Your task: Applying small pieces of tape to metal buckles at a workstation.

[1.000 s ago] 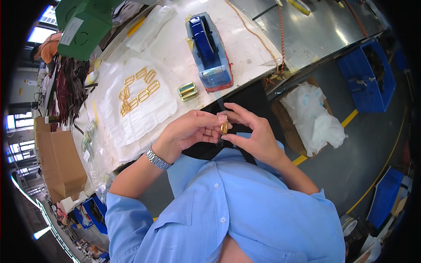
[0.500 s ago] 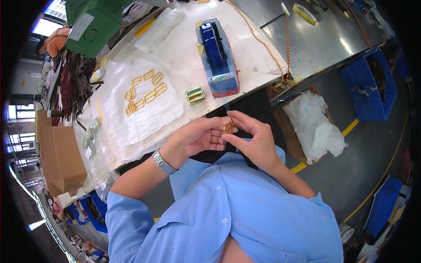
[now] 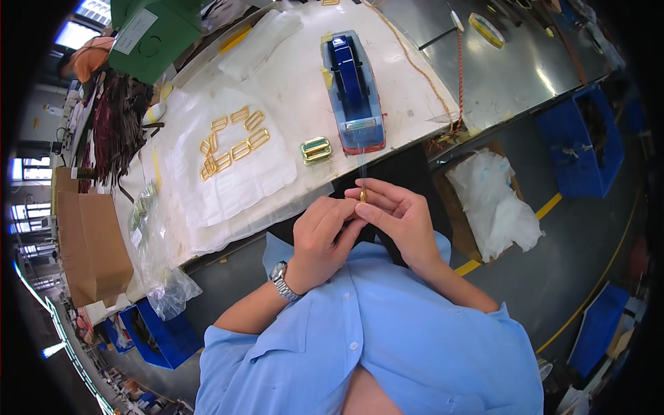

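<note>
My left hand (image 3: 321, 235) and my right hand (image 3: 395, 214) meet in front of my chest, fingers pinched together on a small gold buckle (image 3: 363, 196), mostly hidden between the fingertips. A thin strip of clear tape (image 3: 361, 166) runs from the buckle up toward the blue tape dispenser (image 3: 353, 90) on the table. A stack of gold buckles (image 3: 316, 149) lies just left of the dispenser. Several more gold buckles (image 3: 232, 142) are spread on white plastic sheets (image 3: 228, 180). A metal watch is on my left wrist.
The white worktable (image 3: 290, 62) carries a green box (image 3: 152, 34) at the far left, a clear bag (image 3: 155, 235) at its near corner and a string (image 3: 429, 76). A cardboard box with white plastic (image 3: 491, 200) and blue bins (image 3: 581, 138) stand on the floor to my right.
Both hands have stayed together on the buckle, working it between the fingertips. The tape strip from the dispenser is now visible above them. The view has shifted slightly.
</note>
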Demonstrator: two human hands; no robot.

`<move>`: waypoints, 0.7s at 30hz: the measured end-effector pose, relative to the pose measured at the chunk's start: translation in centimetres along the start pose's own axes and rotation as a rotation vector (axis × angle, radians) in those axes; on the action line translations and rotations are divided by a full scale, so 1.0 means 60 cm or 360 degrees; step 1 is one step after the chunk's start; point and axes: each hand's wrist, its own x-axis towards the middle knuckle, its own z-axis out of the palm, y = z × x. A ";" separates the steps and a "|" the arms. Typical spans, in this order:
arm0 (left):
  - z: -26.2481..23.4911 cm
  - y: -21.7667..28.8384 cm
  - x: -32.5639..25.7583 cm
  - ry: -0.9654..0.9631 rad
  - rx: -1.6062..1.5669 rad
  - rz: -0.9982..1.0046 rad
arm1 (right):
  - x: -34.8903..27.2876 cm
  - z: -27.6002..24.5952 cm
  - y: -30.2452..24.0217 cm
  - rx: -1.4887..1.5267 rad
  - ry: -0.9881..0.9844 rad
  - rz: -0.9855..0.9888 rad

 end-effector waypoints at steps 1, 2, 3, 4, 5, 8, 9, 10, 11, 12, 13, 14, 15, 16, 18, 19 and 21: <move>0.005 -0.003 0.001 0.0034 0.0011 0.0030 | 0.000 0.001 -0.002 -0.0023 0.0001 0.0040; 0.010 -0.006 0.004 0.0048 0.0006 0.0052 | -0.001 0.002 -0.004 -0.0025 0.0002 0.0033; 0.013 -0.009 0.007 0.0042 0.0034 0.0062 | -0.003 0.004 -0.005 -0.0041 0.0020 0.0036; 0.015 -0.010 0.011 0.0041 0.0051 0.0104 | -0.003 0.004 -0.007 -0.0057 0.0040 0.0035; 0.013 -0.009 0.014 0.0033 0.0060 0.0088 | -0.003 0.004 -0.008 -0.0054 0.0044 0.0022; 0.003 -0.001 0.029 -0.0118 0.0077 -0.0129 | -0.005 0.003 -0.011 -0.0098 0.0079 -0.0054; 0.000 0.000 0.037 -0.0128 -0.0055 -0.0278 | -0.007 0.003 -0.012 -0.0040 0.0057 -0.0040; -0.003 0.000 0.047 -0.0138 -0.0189 -0.0428 | -0.008 0.003 -0.012 0.0018 0.0036 -0.0024; -0.007 0.001 0.055 -0.0206 -0.0354 -0.0601 | -0.009 0.003 -0.012 0.0020 0.0038 -0.0031; -0.012 -0.001 0.066 -0.0209 -0.0352 -0.0592 | -0.009 0.004 -0.011 0.0059 0.0003 -0.0019; -0.019 -0.005 0.077 -0.0334 -0.0483 -0.0774 | -0.009 0.003 -0.010 0.0119 -0.0035 -0.0030; -0.025 -0.010 0.087 -0.0445 -0.0626 -0.0944 | -0.009 0.004 -0.008 0.0102 -0.0032 -0.0014; -0.029 -0.014 0.097 -0.0499 -0.0699 -0.1039 | -0.009 0.003 -0.007 0.0103 -0.0043 -0.0039; -0.033 -0.020 0.107 -0.0504 -0.0694 -0.1032 | -0.007 0.002 -0.006 0.0103 -0.0055 -0.0066; -0.043 -0.032 0.126 -0.0704 -0.0940 -0.1216 | -0.003 -0.006 -0.008 0.0042 -0.0111 -0.0041; -0.046 -0.037 0.134 -0.0751 -0.0944 -0.1244 | 0.001 -0.012 -0.010 -0.0024 -0.0167 -0.0011; -0.056 -0.048 0.151 -0.0847 -0.0912 -0.1284 | 0.019 -0.023 -0.017 -0.0173 -0.0224 -0.0105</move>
